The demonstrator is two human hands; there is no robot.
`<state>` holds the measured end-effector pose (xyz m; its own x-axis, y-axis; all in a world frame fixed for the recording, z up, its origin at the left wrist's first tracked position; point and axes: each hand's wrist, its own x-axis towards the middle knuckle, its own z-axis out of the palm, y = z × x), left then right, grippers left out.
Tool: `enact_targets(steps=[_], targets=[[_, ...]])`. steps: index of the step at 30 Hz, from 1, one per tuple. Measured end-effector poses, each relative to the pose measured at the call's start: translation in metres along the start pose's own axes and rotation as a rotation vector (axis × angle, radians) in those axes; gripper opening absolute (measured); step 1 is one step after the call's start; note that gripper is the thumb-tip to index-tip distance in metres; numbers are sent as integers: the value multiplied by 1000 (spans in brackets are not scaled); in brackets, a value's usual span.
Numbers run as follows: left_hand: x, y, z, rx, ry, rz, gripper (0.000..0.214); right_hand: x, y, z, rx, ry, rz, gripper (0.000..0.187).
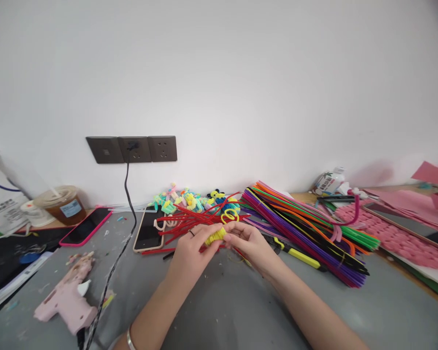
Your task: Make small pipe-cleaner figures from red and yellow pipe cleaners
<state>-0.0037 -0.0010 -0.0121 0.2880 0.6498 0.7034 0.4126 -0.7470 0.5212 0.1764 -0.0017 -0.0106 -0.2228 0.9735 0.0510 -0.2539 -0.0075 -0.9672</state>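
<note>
Between my two hands, above the grey mat [219, 311], is a coiled yellow pipe cleaner [216, 236]. My left hand [193, 250] is closed around its left part, with a dark ring on one finger. The fingertips of my right hand [250, 243] pinch its right end. A loose yellow loop [230, 215] rises just behind my fingers; I cannot tell whether it joins the coil. Red pipe cleaners [186, 217] lie scattered right behind my hands. A thick bundle of colourful pipe cleaners [302, 233] lies to the right, beside a yellow and black cutter [302, 258].
At left, a pink glue gun [67, 296] with a black cord [126, 238] lies on the mat. Phones [87, 227] and a lidded drink cup [63, 206] stand behind it. Small fuzzy figures [190, 199] sit by the wall. A pink woven mat [397, 233] is at right.
</note>
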Motion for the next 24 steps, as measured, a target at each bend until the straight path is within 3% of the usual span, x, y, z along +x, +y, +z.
enact_targets(steps=[6, 14, 19, 24], targets=[[1, 1, -3, -231, 40, -266, 26, -3, -6, 0, 136, -40, 22, 29], [5, 7, -2, -664, -6, -446, 25, -3, -7, 0, 281, -59, 65, 23], [2, 8, 0, -642, -46, -453, 24, -3, -7, 2, 218, -64, -1, 24], [-1, 9, 1, -480, -21, -349, 25, -1, -3, 3, 148, -40, -74, 26]])
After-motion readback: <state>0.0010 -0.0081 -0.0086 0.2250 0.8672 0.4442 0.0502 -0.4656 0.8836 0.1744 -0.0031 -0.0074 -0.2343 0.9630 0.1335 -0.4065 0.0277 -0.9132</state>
